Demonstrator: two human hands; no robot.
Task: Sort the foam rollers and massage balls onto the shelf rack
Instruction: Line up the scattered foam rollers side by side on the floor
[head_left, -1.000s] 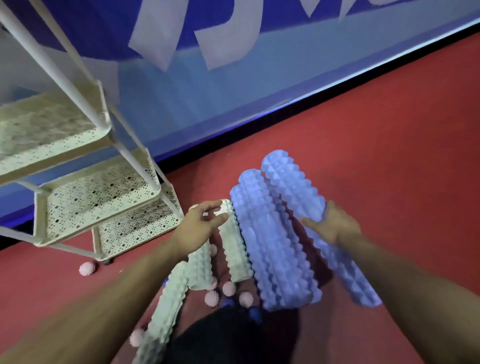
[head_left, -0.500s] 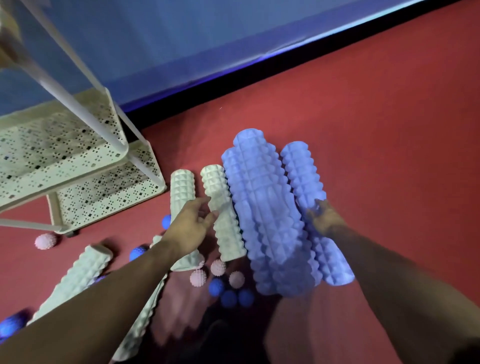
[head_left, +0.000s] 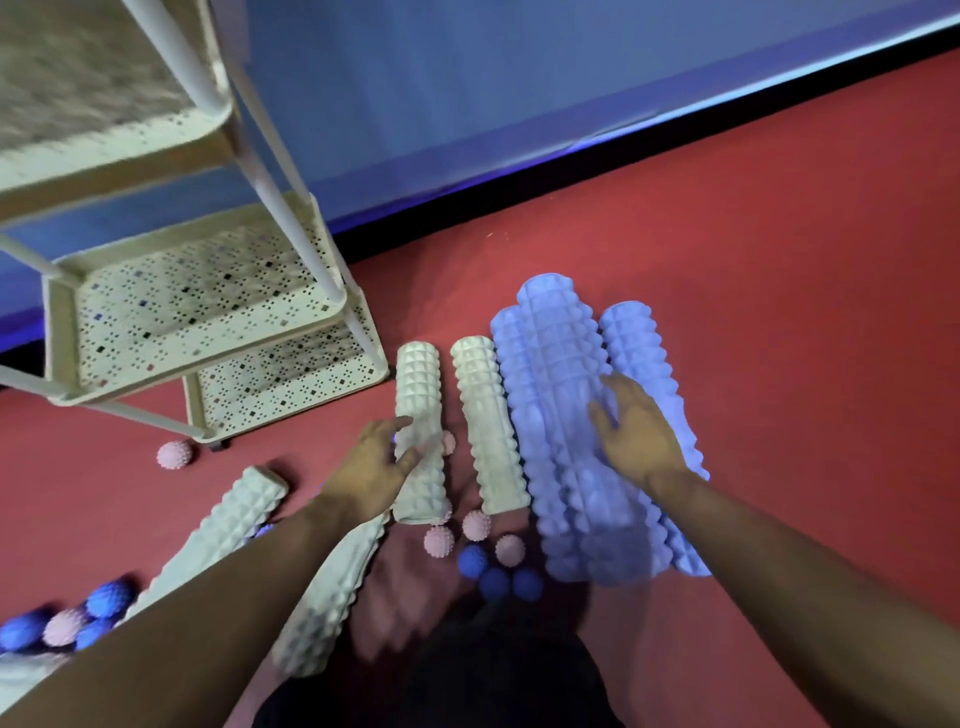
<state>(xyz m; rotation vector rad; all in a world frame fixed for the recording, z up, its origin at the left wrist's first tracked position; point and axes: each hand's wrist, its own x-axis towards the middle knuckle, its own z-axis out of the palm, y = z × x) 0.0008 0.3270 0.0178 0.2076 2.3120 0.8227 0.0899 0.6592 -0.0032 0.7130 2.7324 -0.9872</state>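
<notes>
Both hands have shifted since half a second ago: the left hand has slid from the gap between the two upright white rollers onto the left one, and the right hand has climbed from the outer blue roller's flank onto the top of the blue stack.

Left fingers now lie against the near half of the short white foam roller, thumb and fingers spread on either side of it, not yet wrapped tight. Right fingers are splayed flat over the large blue foam roller, pressing and not gripping. A slimmer blue roller lies touching its right side; a second short white roller lies between the held white one and the blue pair.

All four run with their long axes pointing away from the person, toward the wall, roughly parallel. The shelf rack stands on the red floor up and to the left, so the left hand is the nearer one, and the white roller it touches is closest to the rack's lower tiers. I judge a lift would need a quarter turn to lay a roller along a tier.

Pink spiky balls and blue balls crowd the near ends of the rollers; another pink ball sits by the rack's foot. Open floor lies to the right.
</notes>
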